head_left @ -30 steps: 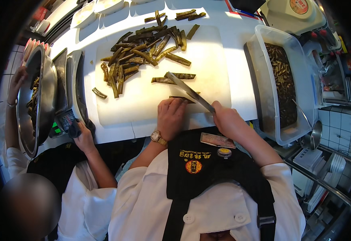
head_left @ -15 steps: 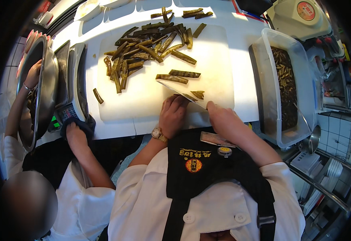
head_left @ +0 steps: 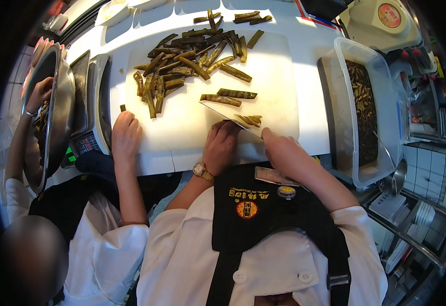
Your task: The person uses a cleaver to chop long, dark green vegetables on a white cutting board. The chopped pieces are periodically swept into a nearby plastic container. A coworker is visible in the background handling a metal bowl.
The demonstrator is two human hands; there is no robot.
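Observation:
My right hand (head_left: 282, 146) is closed round the handle of a kitchen knife (head_left: 221, 112); its blade slants up and left across the white cutting board (head_left: 274, 66). Close against the blade, my left hand (head_left: 221, 144) curls its fingers down on a dark olive-green vegetable stalk, which is mostly hidden under them. Thin cut slices (head_left: 250, 120) lie on the far side of the blade. Just beyond the knife tip rest two loose stalks (head_left: 221, 100). A heap of olive-green stalks (head_left: 182, 64) covers the board's far left part.
At left, a co-worker's hand (head_left: 126, 133) touches a short stalk piece (head_left: 123, 107); the other hand (head_left: 40, 93) is inside a big steel bowl (head_left: 62, 107). A scale (head_left: 98, 97) stands between. At right is a clear plastic tub (head_left: 337, 81) of cut dark vegetable.
More slices lie fanned out beside the blade. My hands have hardly moved. The co-worker's nearer hand has gone from a dark cloth by the scale to the stalk at the board's left edge.

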